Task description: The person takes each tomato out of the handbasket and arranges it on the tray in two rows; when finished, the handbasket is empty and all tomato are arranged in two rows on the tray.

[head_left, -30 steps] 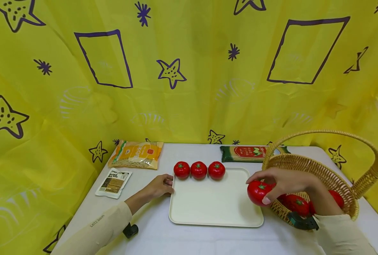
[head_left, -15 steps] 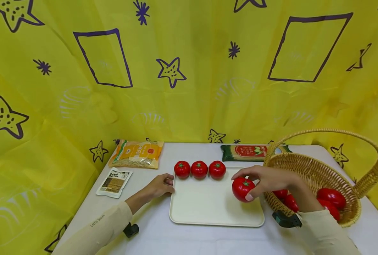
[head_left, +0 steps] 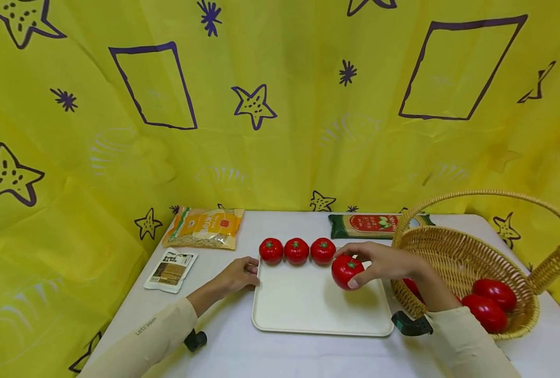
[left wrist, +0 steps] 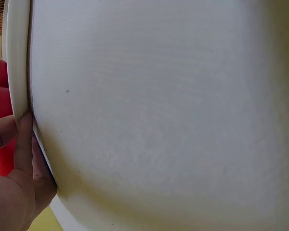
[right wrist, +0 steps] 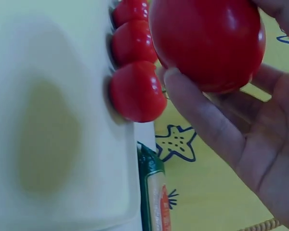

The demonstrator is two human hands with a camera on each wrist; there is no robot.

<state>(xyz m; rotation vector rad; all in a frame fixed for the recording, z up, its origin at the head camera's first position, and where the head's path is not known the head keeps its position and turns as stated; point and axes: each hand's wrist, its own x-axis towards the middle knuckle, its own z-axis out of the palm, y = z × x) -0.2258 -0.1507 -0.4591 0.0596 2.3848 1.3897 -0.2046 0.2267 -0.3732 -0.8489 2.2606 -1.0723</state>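
Note:
In the head view my right hand (head_left: 379, 265) grips a red tomato (head_left: 346, 272) above the cream tray (head_left: 318, 323). The right wrist view shows the thumb and fingers around that tomato (right wrist: 207, 43), with a shadow on the tray below it. A row of three tomatoes (head_left: 296, 251) sits along the tray's far edge, starting at the left corner. My left hand (head_left: 237, 274) pinches the tray's left rim. Up close in the left wrist view, the left hand (left wrist: 19, 178) has its fingers on both sides of the rim (left wrist: 18, 62).
A wicker basket (head_left: 450, 252) with a tall handle stands to the right, with several tomatoes (head_left: 485, 312) inside. Behind the tray lies a green-ended noodle packet (head_left: 367, 226). An orange bag (head_left: 209, 228) and a small white sachet (head_left: 170, 270) lie at the left.
My right hand has carried the tomato left from beside the basket to over the tray, close to the right end of the row. The left hand stays at the rim.

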